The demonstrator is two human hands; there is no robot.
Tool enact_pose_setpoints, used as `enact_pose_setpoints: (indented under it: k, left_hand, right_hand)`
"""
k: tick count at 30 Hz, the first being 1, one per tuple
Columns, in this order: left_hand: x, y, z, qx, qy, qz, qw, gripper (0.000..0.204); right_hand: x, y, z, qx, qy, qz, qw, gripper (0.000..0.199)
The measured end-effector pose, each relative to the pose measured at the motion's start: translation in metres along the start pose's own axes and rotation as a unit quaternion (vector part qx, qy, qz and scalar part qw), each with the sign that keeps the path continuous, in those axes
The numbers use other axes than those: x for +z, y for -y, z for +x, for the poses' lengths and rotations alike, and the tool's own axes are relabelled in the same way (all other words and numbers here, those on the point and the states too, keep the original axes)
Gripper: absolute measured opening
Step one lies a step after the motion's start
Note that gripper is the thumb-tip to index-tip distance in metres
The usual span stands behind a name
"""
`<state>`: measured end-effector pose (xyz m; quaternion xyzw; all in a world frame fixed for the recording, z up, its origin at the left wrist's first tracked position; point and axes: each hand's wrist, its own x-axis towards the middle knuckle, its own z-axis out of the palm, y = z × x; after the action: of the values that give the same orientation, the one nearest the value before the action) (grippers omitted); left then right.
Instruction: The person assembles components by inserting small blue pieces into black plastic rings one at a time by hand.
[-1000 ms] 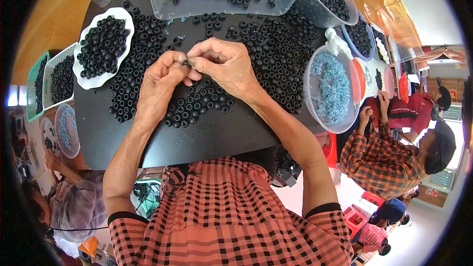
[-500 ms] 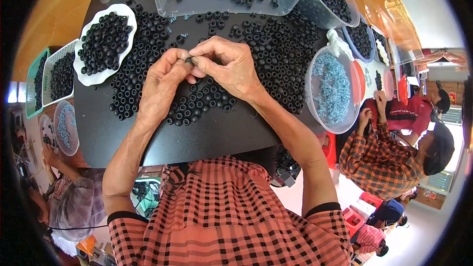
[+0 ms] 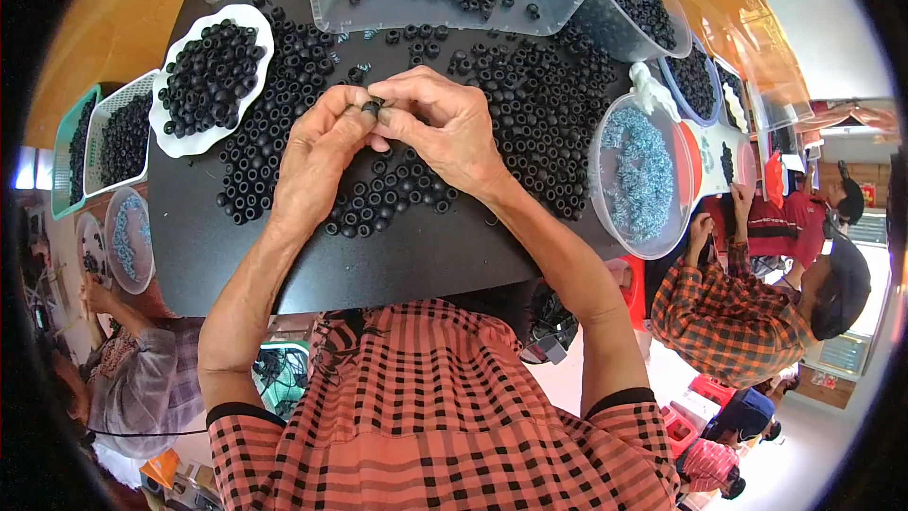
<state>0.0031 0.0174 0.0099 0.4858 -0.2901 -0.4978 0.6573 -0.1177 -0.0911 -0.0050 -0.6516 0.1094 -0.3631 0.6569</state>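
Both hands meet over the table, above the loose pieces. Between their thumbs and fingertips is one small black round cap, mostly covered by the fingers. My left hand pinches it from the left, and my right hand grips it from the right. Many similar black caps, several with round openings facing up, lie spread on the dark table beneath and around my hands. A few small pale-blue springs lie just beyond my fingers.
A white scalloped plate of black caps stands left. Beyond my hands is a see-through bin of caps. At right sits a bowl of blue springs, beside a white cloth-like bundle. A person in a checked shirt works to the right.
The black cap has turned slightly between my fingertips and shows a little more. My hands stay together in nearly the same place. The whole view has shifted slightly.
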Motion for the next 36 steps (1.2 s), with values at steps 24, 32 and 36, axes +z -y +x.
enact_pose_setpoints:
  k: [24,32,36]
  left_hand:
    - [0.007,-0.007,-0.001,-0.055,0.03,-0.144,0.988,0.018]
    - [-0.003,0.005,0.006,-0.034,0.062,-0.142,0.987,0.016]
    - [-0.005,0.003,0.0,-0.031,0.037,-0.057,0.997,0.017]
  right_hand:
    - [0.007,0.012,0.004,-0.21,-0.009,-0.331,0.92,0.035]
    - [-0.002,0.019,0.003,-0.266,0.003,-0.391,0.881,0.031]
    - [-0.006,0.011,0.002,-0.289,0.016,-0.395,0.872,0.027]
